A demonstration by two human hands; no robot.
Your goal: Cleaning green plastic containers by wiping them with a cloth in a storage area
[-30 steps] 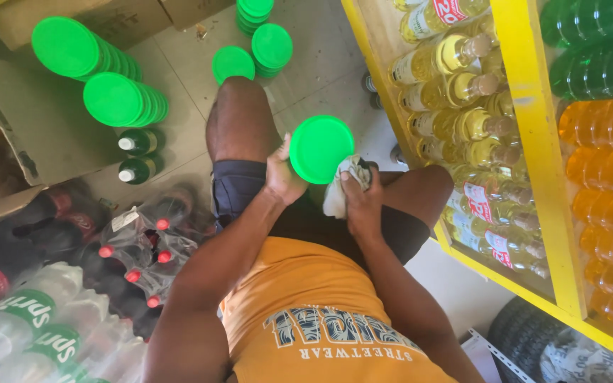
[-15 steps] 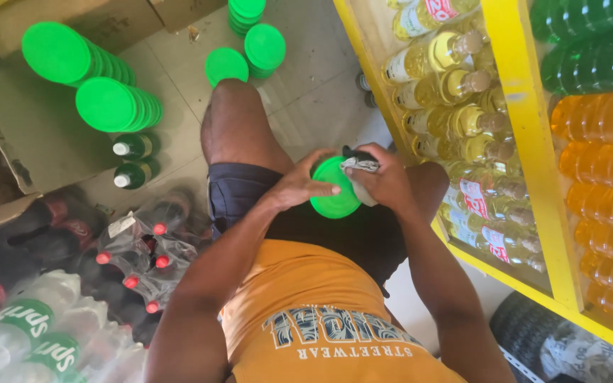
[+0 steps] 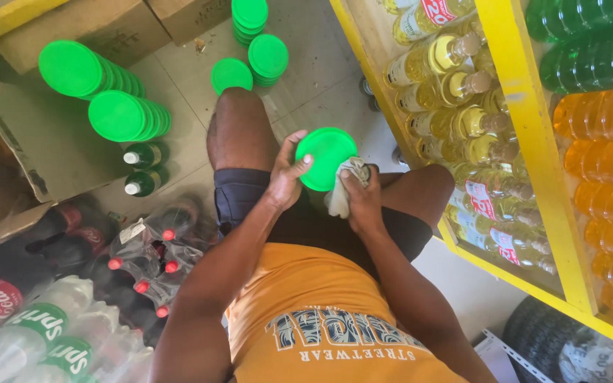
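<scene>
We look down over own lap. Left hand (image 3: 286, 177) grips green round lid (image 3: 326, 157) by its edge, thumb on top. Right hand (image 3: 363, 198) closed around white cloth (image 3: 340, 193), pressing it against lid's rim. More green lids (image 3: 118, 113) stacked on floor; yellow shelf (image 3: 512, 106) of bottles at right.

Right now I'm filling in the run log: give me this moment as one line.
left hand: holds green lid | right hand: presses white cloth to lid | place: over lap, beside yellow shelf
</scene>
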